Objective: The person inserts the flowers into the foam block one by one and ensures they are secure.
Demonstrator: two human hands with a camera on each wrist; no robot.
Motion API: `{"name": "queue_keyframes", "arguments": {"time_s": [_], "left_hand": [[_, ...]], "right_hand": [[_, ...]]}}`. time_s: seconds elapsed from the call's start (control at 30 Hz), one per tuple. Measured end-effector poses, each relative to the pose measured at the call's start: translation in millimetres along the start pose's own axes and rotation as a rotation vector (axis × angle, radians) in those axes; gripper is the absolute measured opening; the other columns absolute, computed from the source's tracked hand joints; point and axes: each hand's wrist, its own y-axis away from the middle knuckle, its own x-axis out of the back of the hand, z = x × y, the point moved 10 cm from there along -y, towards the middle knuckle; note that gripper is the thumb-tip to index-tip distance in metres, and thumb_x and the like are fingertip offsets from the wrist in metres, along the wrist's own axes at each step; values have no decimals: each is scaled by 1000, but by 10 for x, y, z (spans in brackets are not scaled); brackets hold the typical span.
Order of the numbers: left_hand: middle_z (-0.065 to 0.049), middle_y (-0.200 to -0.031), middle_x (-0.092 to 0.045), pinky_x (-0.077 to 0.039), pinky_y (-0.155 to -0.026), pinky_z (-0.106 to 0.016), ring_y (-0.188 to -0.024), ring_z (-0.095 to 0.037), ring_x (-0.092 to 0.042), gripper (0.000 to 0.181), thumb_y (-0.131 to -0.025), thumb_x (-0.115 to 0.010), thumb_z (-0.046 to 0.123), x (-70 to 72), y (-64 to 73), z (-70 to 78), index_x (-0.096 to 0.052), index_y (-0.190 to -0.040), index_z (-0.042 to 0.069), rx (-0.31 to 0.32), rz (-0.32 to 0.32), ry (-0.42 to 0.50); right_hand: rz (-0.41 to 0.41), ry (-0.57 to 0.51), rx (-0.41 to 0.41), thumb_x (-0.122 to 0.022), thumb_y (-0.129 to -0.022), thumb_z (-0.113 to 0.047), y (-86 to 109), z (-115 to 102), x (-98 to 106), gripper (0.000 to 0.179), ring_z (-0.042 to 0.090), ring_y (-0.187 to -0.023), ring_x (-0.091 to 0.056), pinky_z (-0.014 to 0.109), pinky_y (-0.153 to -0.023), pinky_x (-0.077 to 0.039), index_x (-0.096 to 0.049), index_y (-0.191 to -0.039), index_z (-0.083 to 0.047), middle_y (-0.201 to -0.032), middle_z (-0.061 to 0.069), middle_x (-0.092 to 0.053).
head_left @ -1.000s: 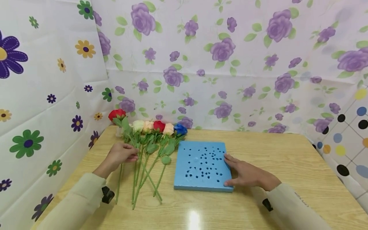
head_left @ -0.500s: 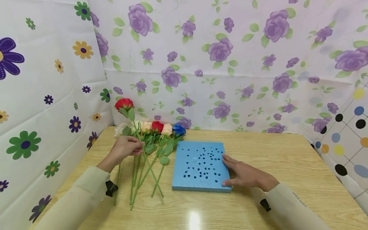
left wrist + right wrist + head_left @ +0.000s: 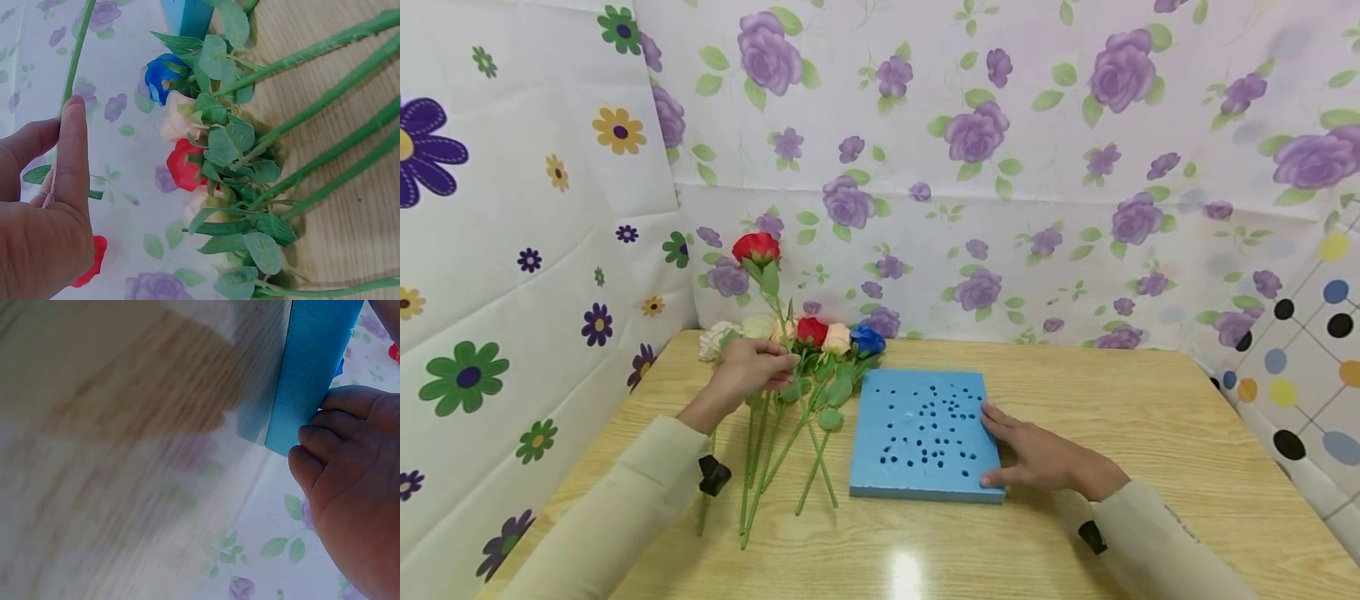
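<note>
My left hand (image 3: 747, 368) pinches the green stem of a red rose (image 3: 757, 247) between thumb and fingers. The bloom stands raised above the other flowers, and in the left wrist view the stem (image 3: 76, 53) runs up past the fingertips. To the right lies a flat blue foam block (image 3: 880, 467) dotted with many small holes. Along its right edge rests my right hand (image 3: 1041, 452), thumb and fingers spread apart. In the right wrist view, several fingers of that hand touch the side of the block (image 3: 306, 381).
Several artificial roses lie left of the block, blooms toward the back: a white rose (image 3: 715, 340), a peach rose (image 3: 837, 338), another red rose (image 3: 811, 331) and a blue rose (image 3: 868, 339) among them. Behind the wooden table (image 3: 1112, 392) hangs a floral cloth (image 3: 1037, 275).
My left hand has lifted the red rose from the left of the bunch and carried it rightward, its bloom rising. The right hand has stayed at the block's edge.
</note>
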Motion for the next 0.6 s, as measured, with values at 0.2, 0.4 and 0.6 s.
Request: {"name": "queue_keyframes", "arguments": {"time_s": [0.2,0.4,0.6], "left_hand": [[-15,-89,-72,-61,-66,-26,-72,-15,-72,27,-97,-68,13,-55,-28,67,-64,-112,-10,-19,-10,24],[-18,-94,-71,-62,-73,-31,-74,-15,-72,30,-97,-68,14,-112,-55,133,-64,-115,-10,-36,-18,39],[-14,-93,-72,-62,-72,-30,-80,-21,-73,30,-97,-68,14,-194,-79,240,-66,-116,-8,-59,-11,39]], "right_hand": [[2,-1,2,-69,-85,-63,10,-11,20,107,39,-149,-15,54,-117,-25,-24,-154,5,-164,19,-10],[-9,-10,-8,-69,-85,-63,10,-13,2,107,37,-149,-15,54,-118,-25,-24,-155,5,-164,18,-10],[-9,-1,-9,-69,-85,-63,6,-25,3,107,37,-149,-15,54,-118,-25,-25,-154,6,-164,18,-10]]}}
